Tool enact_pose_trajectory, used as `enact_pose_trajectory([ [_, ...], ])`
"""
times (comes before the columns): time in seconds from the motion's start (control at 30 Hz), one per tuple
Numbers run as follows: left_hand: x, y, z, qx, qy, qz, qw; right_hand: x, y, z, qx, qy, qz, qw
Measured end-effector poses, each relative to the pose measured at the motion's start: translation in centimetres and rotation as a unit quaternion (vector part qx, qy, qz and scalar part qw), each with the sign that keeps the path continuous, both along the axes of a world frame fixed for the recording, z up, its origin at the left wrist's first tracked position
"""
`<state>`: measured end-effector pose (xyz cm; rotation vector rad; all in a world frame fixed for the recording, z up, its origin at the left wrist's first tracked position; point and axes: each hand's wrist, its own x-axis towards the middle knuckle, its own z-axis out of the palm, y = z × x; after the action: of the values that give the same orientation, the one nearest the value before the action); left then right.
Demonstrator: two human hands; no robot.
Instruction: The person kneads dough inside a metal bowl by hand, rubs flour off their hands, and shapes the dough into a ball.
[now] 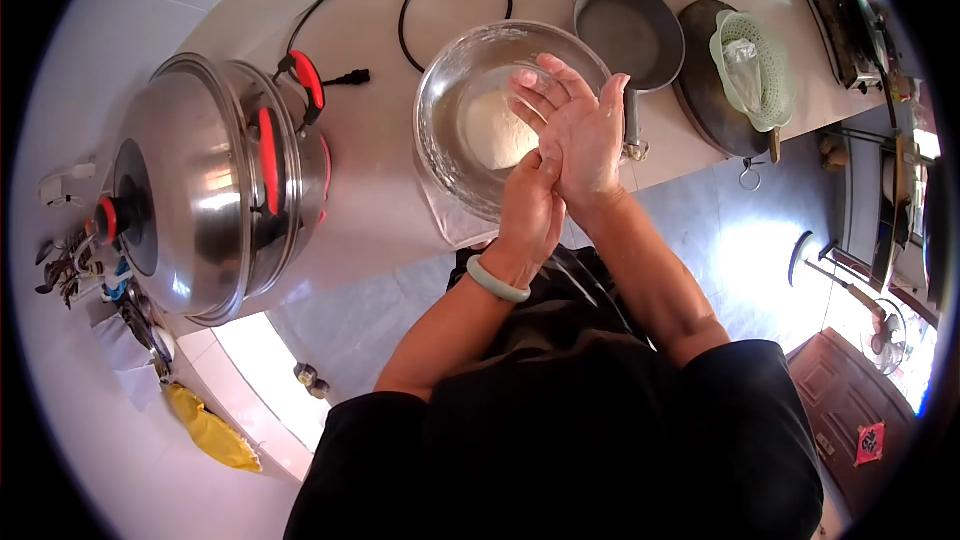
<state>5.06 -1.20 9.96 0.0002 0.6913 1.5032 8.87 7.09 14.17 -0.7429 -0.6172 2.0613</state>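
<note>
Above the near rim of a steel bowl (432, 145), my right hand (582, 135) is turned palm up with its fingers spread, and whitish residue shows on its skin. My left hand (530, 202), below a pale green bangle (497, 280) on the wrist, is closed around the lower edge of the right hand, its thumb on the palm. A pale round lump of dough (492, 130) lies in the bowl, partly hidden behind my fingers. Whitish smears mark the bowl's inner wall.
A large steamer pot (205, 190) with red handles stands left. A black power cord (400, 15) lies behind the bowl. Right of it are a grey pan (630, 32), a round dark board (697, 80) and a green basket (775, 90) holding a plastic bag (742, 70).
</note>
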Motion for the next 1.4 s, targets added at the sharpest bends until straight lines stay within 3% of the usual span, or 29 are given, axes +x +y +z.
enact_pose_trajectory([
  [0.27,-0.6,-0.3,1.1,-0.006,-0.016,-0.002,1.0,-0.2,-1.0,-2.3,0.123,-0.067,0.044,0.989],
  [0.37,-1.5,-0.6,0.2,-0.002,-0.003,-0.04,0.999,-0.1,-1.4,-4.1,0.25,-0.136,0.052,0.957],
  [0.53,-1.8,-0.4,-0.1,-0.057,-0.015,-0.017,0.998,-0.5,-1.6,-4.3,0.265,-0.177,0.069,0.945],
  [0.83,-2.1,-1.1,-0.6,-0.036,-0.026,-0.043,0.998,-0.3,-2.1,-3.4,0.335,-0.215,0.133,0.908],
  [1.03,-2.8,-1.5,-0.7,-0.042,0.104,-0.05,0.992,-0.7,-1.9,-3.7,0.37,-0.219,0.146,0.891],
  [1.13,-2.3,-1.1,-1.0,-0.075,0.257,0.049,0.962,-0.8,-1.7,-3.4,0.374,-0.224,0.146,0.888],
  [1.23,-4.9,-1.1,-2.6,-0.02,0.274,-0.038,0.961,-0.3,-1.9,-3.1,0.363,-0.257,0.17,0.879],
  [1.27,-5.6,-1.1,-2.9,-0.008,0.26,-0.055,0.964,-0.2,-2.1,-3.0,0.361,-0.27,0.183,0.874],
  [1.37,-6.0,-0.5,-3.2,-0.001,0.17,-0.043,0.985,-1.4,-3.5,-4.1,0.487,-0.294,0.041,0.821],
  [1.4,-5.8,-0.4,-3.2,0.0,0.136,-0.028,0.99,-1.7,-4.0,-4.0,0.489,-0.288,0.046,0.822],
])
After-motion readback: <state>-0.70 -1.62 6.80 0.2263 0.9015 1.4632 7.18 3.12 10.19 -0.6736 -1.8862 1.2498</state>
